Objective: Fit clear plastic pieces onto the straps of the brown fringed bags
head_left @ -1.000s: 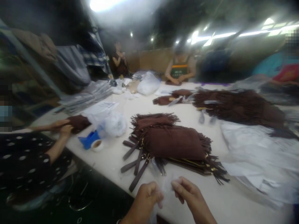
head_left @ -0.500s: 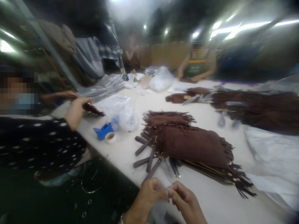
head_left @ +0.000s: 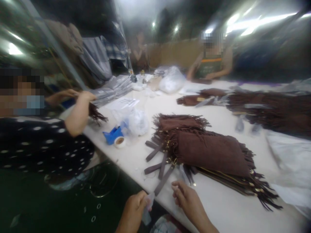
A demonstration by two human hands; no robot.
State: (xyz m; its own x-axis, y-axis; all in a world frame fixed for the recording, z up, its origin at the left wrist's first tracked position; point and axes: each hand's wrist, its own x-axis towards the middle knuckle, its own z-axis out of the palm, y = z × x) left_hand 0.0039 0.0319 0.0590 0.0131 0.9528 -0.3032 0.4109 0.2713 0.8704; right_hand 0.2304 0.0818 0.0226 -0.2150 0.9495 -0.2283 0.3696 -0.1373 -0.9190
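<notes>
My left hand (head_left: 134, 207), near the table's front edge, is closed on a small clear plastic bag (head_left: 146, 217), which hangs below the fingers. To its right is my right hand (head_left: 187, 199), over the table edge. Its fingers are loosely bent and apart, with nothing visible in them. Just beyond the hands lies a stack of brown fringed pouches (head_left: 213, 152), with gold zips along their sides. Their brown wrist straps (head_left: 164, 181) fan out toward my left hand.
A blue tape dispenser (head_left: 113, 135) and a tape roll (head_left: 119, 142) lie left of the pouches, near crumpled plastic (head_left: 138, 121). At left, a co-worker in a dotted sleeve (head_left: 43, 142) handles a brown fringed piece (head_left: 96, 113). More brown fringed goods (head_left: 272, 108) lie at right.
My hands, together on the clear plastic before, are now apart. The left has moved left with the plastic bag; the right has let go. The co-worker's fringed piece now hangs more downward.
</notes>
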